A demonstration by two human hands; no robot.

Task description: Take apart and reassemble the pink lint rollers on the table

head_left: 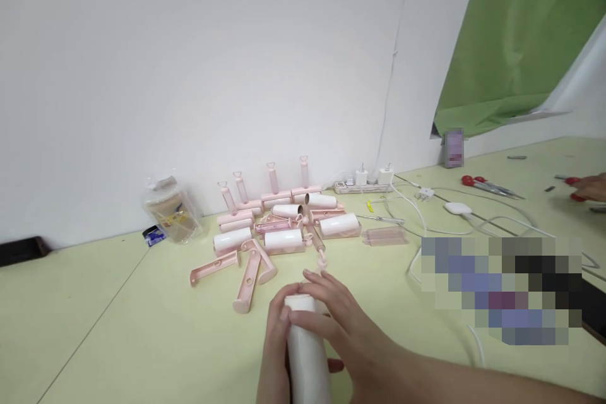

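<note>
A white lint roller roll stands out at the bottom centre, its far end tilted away from me. My left hand is closed along its left side. My right hand grips it from the right, thumb and fingers around the far end. Just beyond lie pink lint roller covers, open side up. Behind them is a cluster of white rolls on pink holders. Several pink handles with heart-shaped ends stand upright near the wall.
A plastic bag with a brown roll stands at the back left. A power strip with chargers and white cables lies right of centre. Red-handled scissors and another person's hand are on the right. A blurred patch covers something nearer.
</note>
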